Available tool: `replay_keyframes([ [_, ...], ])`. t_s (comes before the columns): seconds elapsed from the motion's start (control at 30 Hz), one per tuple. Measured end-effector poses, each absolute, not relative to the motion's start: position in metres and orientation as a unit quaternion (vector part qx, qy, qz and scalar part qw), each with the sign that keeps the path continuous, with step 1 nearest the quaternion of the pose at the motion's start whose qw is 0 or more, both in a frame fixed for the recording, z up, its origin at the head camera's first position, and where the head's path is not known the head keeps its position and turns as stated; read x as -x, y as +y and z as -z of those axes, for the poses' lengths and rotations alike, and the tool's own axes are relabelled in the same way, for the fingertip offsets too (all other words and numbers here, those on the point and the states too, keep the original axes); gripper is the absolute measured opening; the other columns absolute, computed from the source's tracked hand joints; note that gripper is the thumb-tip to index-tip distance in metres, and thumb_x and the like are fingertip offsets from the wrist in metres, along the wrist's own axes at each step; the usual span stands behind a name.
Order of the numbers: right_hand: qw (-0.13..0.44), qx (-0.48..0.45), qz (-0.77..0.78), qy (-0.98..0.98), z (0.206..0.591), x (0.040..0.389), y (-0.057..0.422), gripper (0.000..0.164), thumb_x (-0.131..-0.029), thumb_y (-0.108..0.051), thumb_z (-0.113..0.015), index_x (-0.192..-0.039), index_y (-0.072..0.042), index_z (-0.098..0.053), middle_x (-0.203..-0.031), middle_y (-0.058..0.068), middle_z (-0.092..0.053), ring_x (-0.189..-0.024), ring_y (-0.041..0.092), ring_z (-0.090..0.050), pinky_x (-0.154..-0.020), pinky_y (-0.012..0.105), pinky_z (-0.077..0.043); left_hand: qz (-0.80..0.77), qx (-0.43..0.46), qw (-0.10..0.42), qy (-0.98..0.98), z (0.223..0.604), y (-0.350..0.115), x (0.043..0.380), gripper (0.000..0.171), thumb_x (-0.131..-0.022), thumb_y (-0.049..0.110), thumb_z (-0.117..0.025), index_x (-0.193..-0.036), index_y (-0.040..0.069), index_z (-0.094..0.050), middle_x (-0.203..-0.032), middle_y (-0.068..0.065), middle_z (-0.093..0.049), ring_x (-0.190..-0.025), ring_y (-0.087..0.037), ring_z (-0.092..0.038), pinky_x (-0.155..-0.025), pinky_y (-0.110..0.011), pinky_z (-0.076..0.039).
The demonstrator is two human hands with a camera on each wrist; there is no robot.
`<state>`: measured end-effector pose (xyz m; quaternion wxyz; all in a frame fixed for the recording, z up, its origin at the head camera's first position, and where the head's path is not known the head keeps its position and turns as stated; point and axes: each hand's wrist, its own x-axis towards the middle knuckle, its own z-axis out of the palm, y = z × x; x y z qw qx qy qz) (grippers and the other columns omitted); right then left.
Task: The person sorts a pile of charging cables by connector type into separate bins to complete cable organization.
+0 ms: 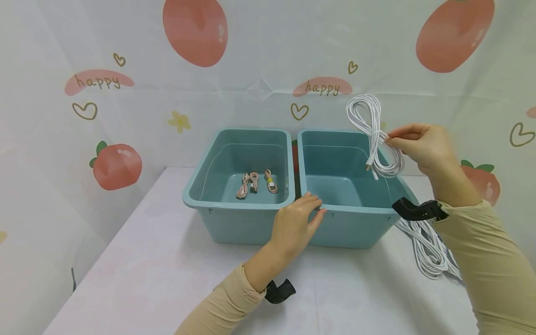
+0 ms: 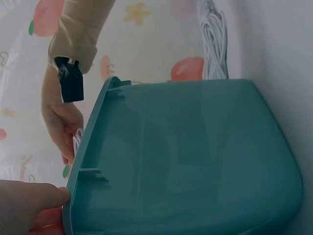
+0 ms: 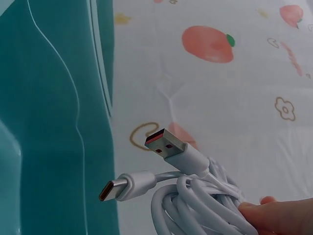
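Above the right-hand teal bin (image 1: 360, 210), my right hand (image 1: 429, 146) pinches a coiled white USB cable (image 1: 375, 135) between thumb and fingers. Its USB-A plug (image 3: 188, 155) and USB-C plug (image 3: 137, 185) stick out of the coil in the right wrist view. My left hand (image 1: 294, 225) holds the front rim of that same bin near its left corner, thumb outside and fingers over the edge. Inside the left-hand teal bin (image 1: 238, 205) lie three small pinkish cable bundles (image 1: 243, 186); one carries a yellow tie. The visible floor of the right bin is bare.
More coiled white cable (image 1: 429, 253) lies on the table right of the bins, partly hidden by my right forearm. The bins stand side by side with a narrow gap, in front of a printed backdrop (image 1: 251, 46). White cloth (image 1: 167, 279) covers the table.
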<state>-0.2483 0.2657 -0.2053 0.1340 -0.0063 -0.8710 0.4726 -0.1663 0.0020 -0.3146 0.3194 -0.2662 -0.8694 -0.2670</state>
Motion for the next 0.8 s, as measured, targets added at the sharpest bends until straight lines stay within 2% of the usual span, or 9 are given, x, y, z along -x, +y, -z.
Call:
replay_keyframes([
  [0.3,0.086,-0.004,-0.472,-0.877,0.208,0.267,0.243,0.003,-0.081,-0.029,-0.072,-0.083,-0.029,-0.071,-0.064,-0.028,-0.061,-0.077,-0.004,-0.054,-0.064,0.007,-0.046,0.271,0.261,0.319,-0.87,0.317,0.003,0.167,0.018,-0.085,0.021,-0.068,-0.098,0.01,-0.073,-0.102,-0.002,-0.073,-0.106,-0.015,-0.066,-0.077,-0.026,-0.057],
  [0.47,0.067,-0.01,-0.478,-0.876,0.211,0.278,0.231,0.007,-0.081,-0.023,-0.072,-0.088,-0.021,-0.071,-0.066,-0.026,-0.062,-0.073,-0.002,-0.056,-0.063,0.011,-0.049,0.264,0.261,0.325,-0.87,0.316,0.002,0.166,0.017,-0.085,0.021,-0.068,-0.098,0.011,-0.073,-0.101,-0.002,-0.073,-0.105,-0.014,-0.066,-0.077,-0.026,-0.057],
  [0.63,0.059,-0.012,-0.462,-0.885,0.214,0.289,0.221,0.006,-0.082,-0.025,-0.072,-0.085,-0.021,-0.07,-0.064,-0.026,-0.06,-0.068,-0.001,-0.055,-0.06,0.018,-0.047,0.265,0.262,0.32,-0.871,0.316,0.002,0.167,0.017,-0.085,0.021,-0.068,-0.098,0.011,-0.073,-0.102,-0.002,-0.073,-0.106,-0.015,-0.066,-0.078,-0.026,-0.057],
  [0.8,0.039,-0.02,-0.449,-0.893,0.218,0.297,0.211,0.019,-0.084,-0.023,-0.069,-0.096,-0.009,-0.068,-0.065,-0.025,-0.06,-0.069,0.0,-0.056,-0.066,0.024,-0.047,0.267,0.263,0.316,-0.872,0.316,0.002,0.167,0.017,-0.085,0.021,-0.068,-0.098,0.01,-0.073,-0.102,-0.003,-0.073,-0.106,-0.015,-0.066,-0.079,-0.027,-0.057],
])
